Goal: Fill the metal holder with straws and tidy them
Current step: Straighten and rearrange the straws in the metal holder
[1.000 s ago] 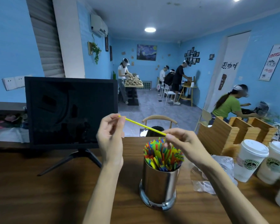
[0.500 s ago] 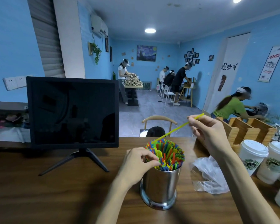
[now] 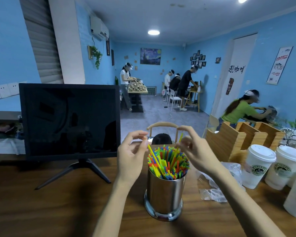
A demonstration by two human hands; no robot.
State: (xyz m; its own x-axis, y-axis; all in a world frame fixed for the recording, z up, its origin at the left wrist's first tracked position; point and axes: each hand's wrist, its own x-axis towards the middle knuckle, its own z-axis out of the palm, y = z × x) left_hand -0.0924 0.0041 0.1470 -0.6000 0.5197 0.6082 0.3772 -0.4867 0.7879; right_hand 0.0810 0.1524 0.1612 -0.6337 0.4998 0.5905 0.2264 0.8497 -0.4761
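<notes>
two hands hover just above the metal holder [image 3: 165, 194], which stands upright on the wooden table [image 3: 41, 211] near its front edge, packed with coloured straws [image 3: 168, 162]. the left hand [image 3: 131, 153] pinches the top of a yellow straw [image 3: 155, 159] that slants down into the bundle; the right hand [image 3: 194, 151] has curled fingers round another yellowish straw [image 3: 180, 139] standing out of the holder, though blur hides the exact grip. left of the holder a dark monitor [image 3: 69, 119] on splayed legs leaves bare table in front of it. right of the holder lies a crumpled clear plastic bag [image 3: 212, 189], then lidded paper cups [image 3: 260, 165] with a round green logo too small to read, and a wooden organiser [image 3: 232, 139] behind them. a wall poster [image 3: 279, 65] far right of the holder reads "coffee".
</notes>
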